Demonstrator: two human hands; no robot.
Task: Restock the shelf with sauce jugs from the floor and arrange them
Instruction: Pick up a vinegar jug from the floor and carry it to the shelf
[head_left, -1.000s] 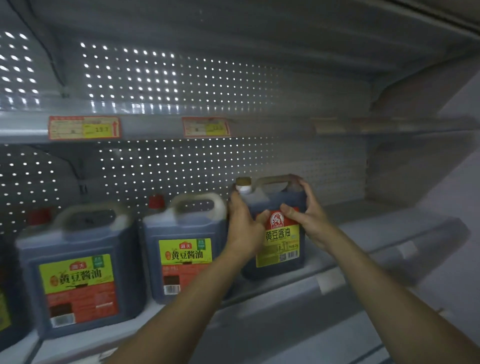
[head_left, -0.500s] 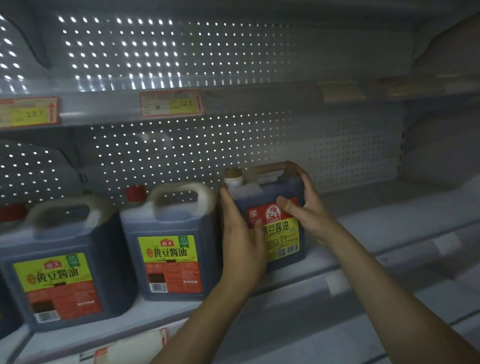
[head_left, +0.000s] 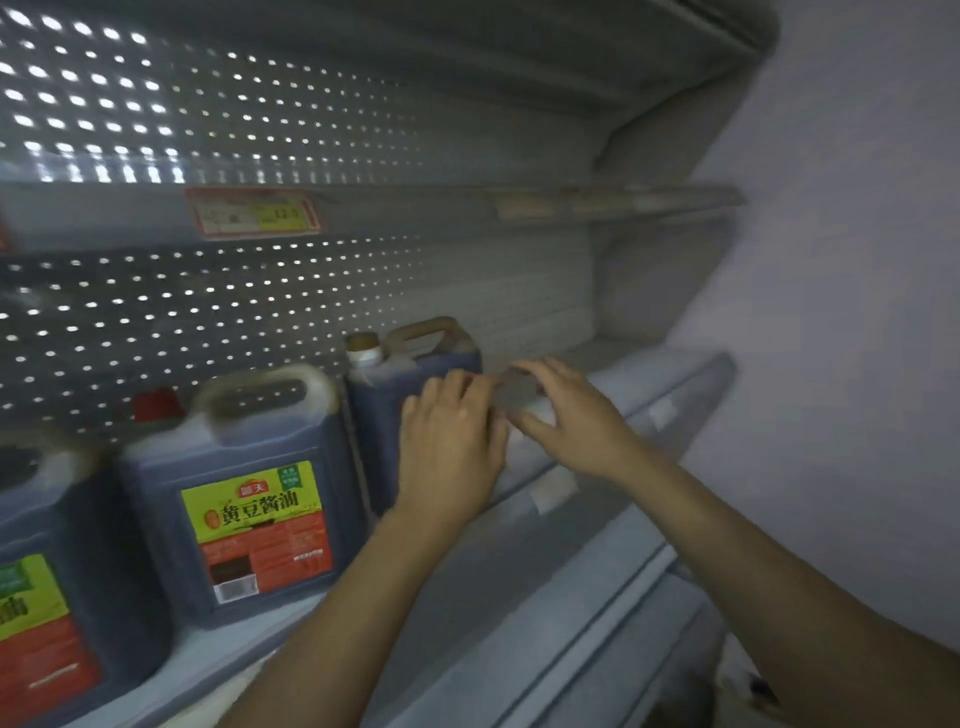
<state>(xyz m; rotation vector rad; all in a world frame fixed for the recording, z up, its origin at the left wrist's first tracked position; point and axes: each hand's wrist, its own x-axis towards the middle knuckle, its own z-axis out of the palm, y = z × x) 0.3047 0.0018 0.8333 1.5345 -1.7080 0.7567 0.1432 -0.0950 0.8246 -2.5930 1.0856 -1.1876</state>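
Rightmost jug (head_left: 387, 410): dark sauce, tan handle, label hidden. Left hand (head_left: 449, 447) in front, fingers relaxed; right hand (head_left: 563, 415) at 3 o'clock, fingers loosely spread, empty. Grey shelf (head_left: 623, 384), perforated back panel (head_left: 208, 312).

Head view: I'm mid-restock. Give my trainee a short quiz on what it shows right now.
1. True or false: the right hand grips the handle of the rightmost jug.
2. The cap of the middle jug is: A white, B red, C green.
3. Fill in: the price tag sits on the shelf edge ___ the jugs.
Key: 1 false; 2 B; 3 above.
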